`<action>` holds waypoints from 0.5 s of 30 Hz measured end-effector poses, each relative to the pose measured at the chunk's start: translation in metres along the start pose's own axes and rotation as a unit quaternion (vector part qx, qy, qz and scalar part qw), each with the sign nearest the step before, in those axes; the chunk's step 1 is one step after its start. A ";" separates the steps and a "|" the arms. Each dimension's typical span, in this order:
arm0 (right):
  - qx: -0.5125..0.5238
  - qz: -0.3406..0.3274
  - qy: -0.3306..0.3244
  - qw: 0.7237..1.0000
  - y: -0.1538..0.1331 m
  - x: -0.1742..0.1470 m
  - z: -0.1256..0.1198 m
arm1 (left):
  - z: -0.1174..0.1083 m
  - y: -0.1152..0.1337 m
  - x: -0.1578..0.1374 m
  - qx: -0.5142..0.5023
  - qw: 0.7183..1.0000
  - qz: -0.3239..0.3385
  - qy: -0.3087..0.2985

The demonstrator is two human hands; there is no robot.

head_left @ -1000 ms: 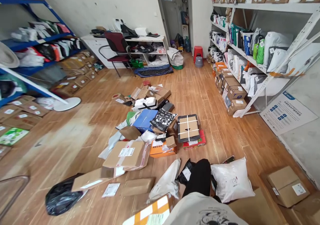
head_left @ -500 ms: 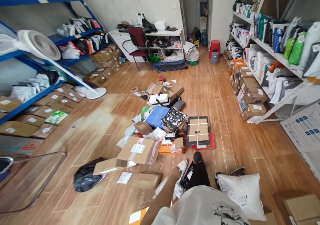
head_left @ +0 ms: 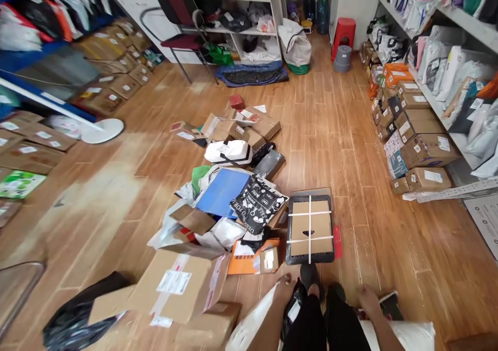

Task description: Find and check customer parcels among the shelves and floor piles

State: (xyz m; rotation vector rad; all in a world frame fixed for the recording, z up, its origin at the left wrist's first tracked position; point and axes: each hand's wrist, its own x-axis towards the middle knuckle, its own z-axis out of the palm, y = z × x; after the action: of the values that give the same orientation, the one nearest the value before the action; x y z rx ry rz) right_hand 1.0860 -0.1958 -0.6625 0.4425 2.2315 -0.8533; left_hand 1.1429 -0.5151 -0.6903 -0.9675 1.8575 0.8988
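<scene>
I stand over a heap of parcels on the wooden floor. My left hand (head_left: 286,284) hangs low beside my black trousers, fingers loose, just above a white poly bag (head_left: 251,324) and a black bag with a label (head_left: 292,310); I see nothing in it. My right hand (head_left: 368,296) hangs at my other side above a white padded bag (head_left: 404,334) and holds nothing. Just ahead of my shoe lies a flat strapped cardboard parcel (head_left: 310,229). An orange package (head_left: 247,260) and a large labelled carton (head_left: 177,284) lie to its left.
A black bin bag (head_left: 72,321) lies at the lower left. Further into the heap are a blue flat parcel (head_left: 221,191) and a black-and-white printed bag (head_left: 257,204). Shelves with cartons (head_left: 422,148) line the right wall. A chair (head_left: 179,13), a red stool (head_left: 344,28) and a fan base (head_left: 101,131) stand beyond.
My view has tilted down and moved closer to the heap. My left arm, stretched toward the white poly bag before, now hangs lower, and my right hand has come into view.
</scene>
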 end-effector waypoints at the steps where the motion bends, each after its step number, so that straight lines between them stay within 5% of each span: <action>1: -0.003 0.007 0.006 1.000 -0.006 0.027 0.018 | -0.002 -0.002 0.020 -0.011 1.000 -0.011 0.006; 9: 0.032 -0.003 0.049 0.998 -0.031 0.199 0.134 | 0.015 0.003 0.177 -0.101 0.984 0.005 0.144; 15: 0.078 -0.001 0.124 0.989 -0.031 0.240 0.163 | 0.031 -0.003 0.233 -0.189 0.961 -0.043 0.198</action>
State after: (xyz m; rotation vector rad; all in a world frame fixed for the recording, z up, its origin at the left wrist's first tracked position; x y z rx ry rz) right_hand 0.9814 -0.3149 -0.9076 0.6518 2.3977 -1.0270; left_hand 1.0735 -0.5534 -0.9117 -1.5448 1.9870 1.0914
